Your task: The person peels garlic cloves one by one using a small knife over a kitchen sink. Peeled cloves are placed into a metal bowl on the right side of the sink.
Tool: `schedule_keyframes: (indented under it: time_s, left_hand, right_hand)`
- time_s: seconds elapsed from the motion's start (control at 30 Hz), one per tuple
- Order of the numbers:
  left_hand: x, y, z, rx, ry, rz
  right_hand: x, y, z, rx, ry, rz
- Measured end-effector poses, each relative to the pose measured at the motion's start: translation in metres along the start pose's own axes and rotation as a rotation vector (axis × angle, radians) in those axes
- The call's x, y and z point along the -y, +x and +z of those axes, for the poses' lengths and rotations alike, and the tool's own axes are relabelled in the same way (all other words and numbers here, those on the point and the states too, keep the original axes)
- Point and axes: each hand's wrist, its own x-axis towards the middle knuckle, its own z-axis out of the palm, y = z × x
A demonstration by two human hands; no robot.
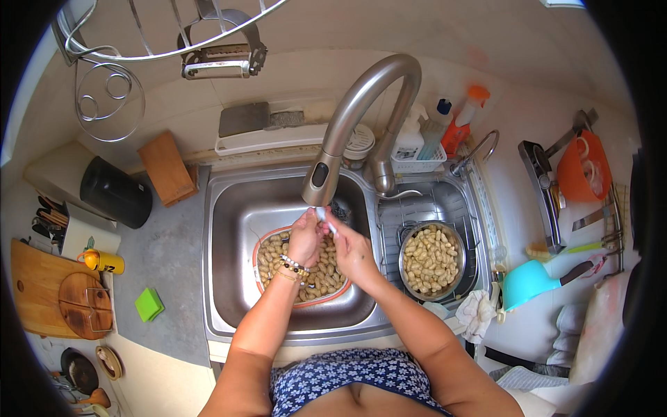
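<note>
My right hand (355, 254) grips a small white object (327, 221), perhaps a brush, just below the faucet's spray head (318, 183). Close against it is my left hand (304, 241), beaded bracelets at its wrist. Its fingers are curled; what they hold, if anything, is hidden. Beneath both hands, unshelled peanuts (322, 279) fill an orange-rimmed basin (256, 263) inside the steel sink (234, 297). More unshelled peanuts (431, 256) lie in a round metal bowl (462, 255) to the right.
A wire rack (386, 229) lines the smaller sink bowl under the metal bowl. The curved faucet (365, 86) arches over the main sink. A green sponge (149, 304) lies on the grey counter (161, 260). At the right hang a turquoise ladle (529, 284) and an orange container (583, 174).
</note>
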Motion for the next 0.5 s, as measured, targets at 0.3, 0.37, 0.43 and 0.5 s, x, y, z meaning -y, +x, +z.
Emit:
schedule_keyframes:
  time_s: [0.3, 0.37, 0.43, 0.5]
  left_hand:
    - [-0.009, -0.008, 0.023, -0.059, -0.132, -0.15]
    - [-0.006, -0.002, 0.017, -0.12, -0.259, -0.172]
    - [0.001, 0.002, 0.011, -0.184, -0.391, -0.207]
    - [0.007, 0.004, 0.006, -0.119, -0.468, -0.243]
  right_hand:
    - [-0.005, -0.003, 0.002, -0.088, 0.021, -0.08]
    - [-0.01, -0.009, 0.004, -0.084, 0.024, -0.111]
    - [-0.006, -0.016, 0.004, -0.029, 0.007, -0.032]
    - [-0.012, -0.017, 0.006, -0.037, -0.012, 0.005]
